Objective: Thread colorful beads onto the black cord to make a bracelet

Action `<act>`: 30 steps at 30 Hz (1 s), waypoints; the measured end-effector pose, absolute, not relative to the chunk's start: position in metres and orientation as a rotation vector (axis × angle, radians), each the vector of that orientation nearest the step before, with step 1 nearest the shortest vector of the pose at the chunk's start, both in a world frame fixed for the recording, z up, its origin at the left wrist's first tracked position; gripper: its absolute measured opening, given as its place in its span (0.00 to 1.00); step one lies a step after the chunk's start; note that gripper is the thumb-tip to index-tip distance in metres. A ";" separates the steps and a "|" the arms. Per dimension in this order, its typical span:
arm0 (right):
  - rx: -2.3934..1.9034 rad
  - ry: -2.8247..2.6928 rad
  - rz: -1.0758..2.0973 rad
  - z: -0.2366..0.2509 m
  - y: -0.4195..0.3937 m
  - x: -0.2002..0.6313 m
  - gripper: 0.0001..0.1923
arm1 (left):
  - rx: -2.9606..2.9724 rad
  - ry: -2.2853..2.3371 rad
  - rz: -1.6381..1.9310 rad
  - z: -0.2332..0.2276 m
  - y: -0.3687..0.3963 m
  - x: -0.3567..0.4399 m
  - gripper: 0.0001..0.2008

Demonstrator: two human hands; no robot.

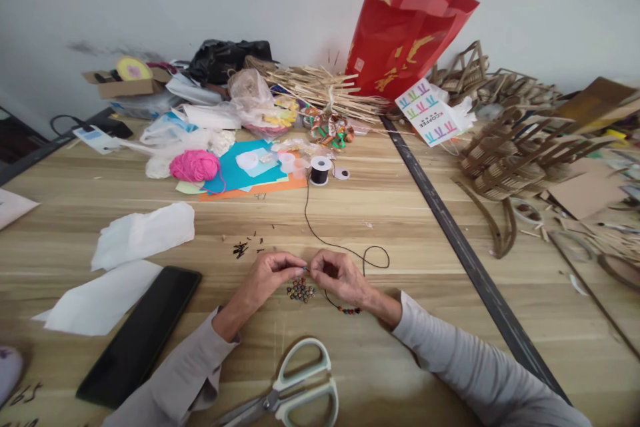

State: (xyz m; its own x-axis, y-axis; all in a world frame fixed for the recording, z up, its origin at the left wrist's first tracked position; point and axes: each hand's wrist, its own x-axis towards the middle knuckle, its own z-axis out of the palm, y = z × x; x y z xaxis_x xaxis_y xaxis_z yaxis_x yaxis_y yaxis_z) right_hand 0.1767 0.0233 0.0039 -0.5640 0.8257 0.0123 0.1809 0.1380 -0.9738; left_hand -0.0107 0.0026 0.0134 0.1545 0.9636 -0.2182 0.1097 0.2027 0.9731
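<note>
My left hand pinches a small bead between thumb and fingertips. Close beside it, my right hand is closed in a pinch on a black cord, whose very tip is too small to make out. Several colourful beads are strung on the cord below my right hand. A pile of loose beads lies on the table just under my fingers. From the right hand the cord loops over the tabletop and runs back to a spool of black cord.
White-handled scissors lie nearest me, and a black phone rests at left beside white paper. Short black bits are scattered beyond my left hand. Pink yarn, a red bag and woven baskets stand farther back.
</note>
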 end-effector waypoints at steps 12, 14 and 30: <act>-0.964 -1.850 1.462 0.004 0.023 0.177 0.03 | 1.219 1.218 0.867 0.015 0.002 -0.010 0.05; -0.962 -1.850 1.462 0.003 0.023 0.176 0.04 | 1.229 1.204 0.867 0.014 0.002 -0.011 0.05; -0.961 -1.840 1.488 0.006 0.023 0.178 0.03 | 1.175 1.239 0.870 0.015 0.003 -0.011 0.06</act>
